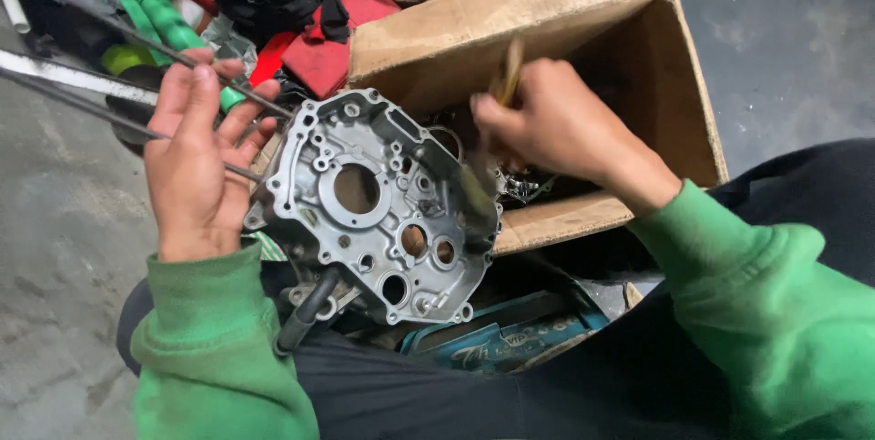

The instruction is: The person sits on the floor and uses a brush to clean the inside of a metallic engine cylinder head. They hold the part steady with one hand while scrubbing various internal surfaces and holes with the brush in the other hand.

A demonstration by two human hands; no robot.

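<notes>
Head view: left of the engine crankcase half [378, 207], the left hand [200, 162] spreads its fingers loosely open and steadies the casting's left edge, clamping nothing, with thin metal rods [109, 112] passing behind the fingers. That grey aluminium casting stands tilted on the person's lap, just in front of the cardboard box [547, 30]. Right of the casting, the right hand [561, 125] has its grip closed on a blurred brush [497, 121] held against the casting's upper right edge

engine casing [378, 207] on lap, box [547, 48] behind
</notes>
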